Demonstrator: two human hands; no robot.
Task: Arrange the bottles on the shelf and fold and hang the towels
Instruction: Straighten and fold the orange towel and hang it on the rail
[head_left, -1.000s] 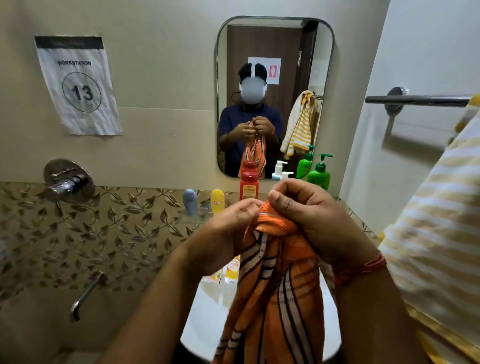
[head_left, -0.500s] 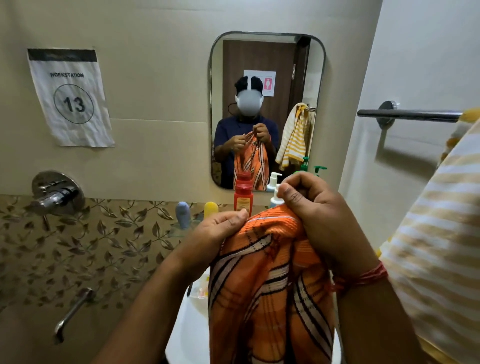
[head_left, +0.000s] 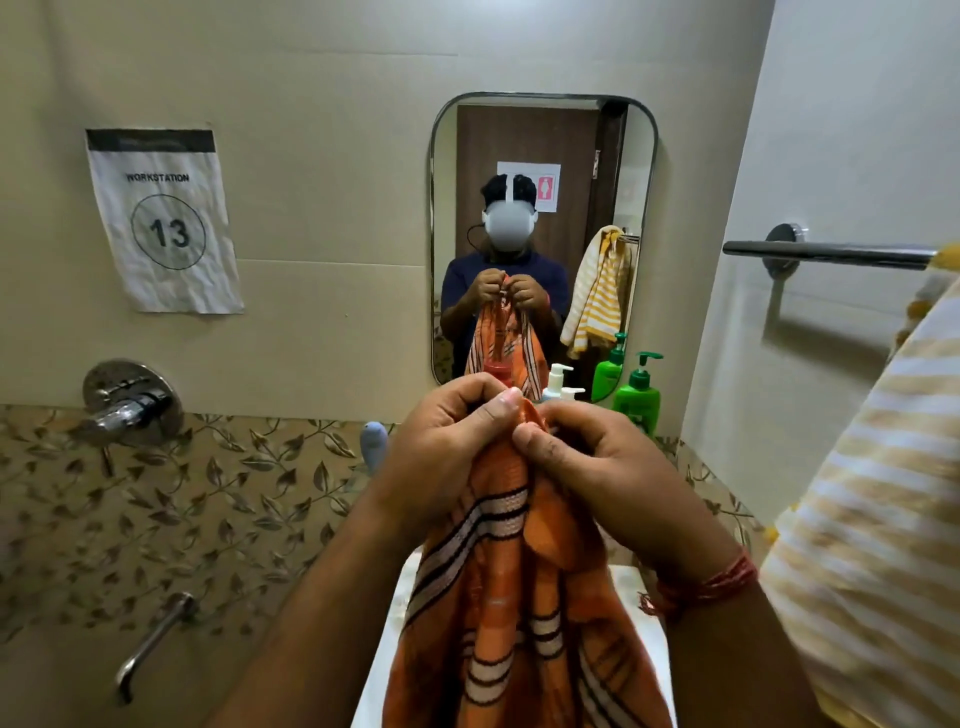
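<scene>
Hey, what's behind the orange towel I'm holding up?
Behind the orange towel, held by the left hand and right hand, a blue bottle, a white pump top and a green pump bottle peek out. The shelf and the bottles' lower parts are covered.

Woven matt orange towel (head_left: 519, 597), polished metal towel bar (head_left: 826, 253), glossy green plastic bottle (head_left: 637, 399), crumpled paper sign (head_left: 163, 221)
</scene>
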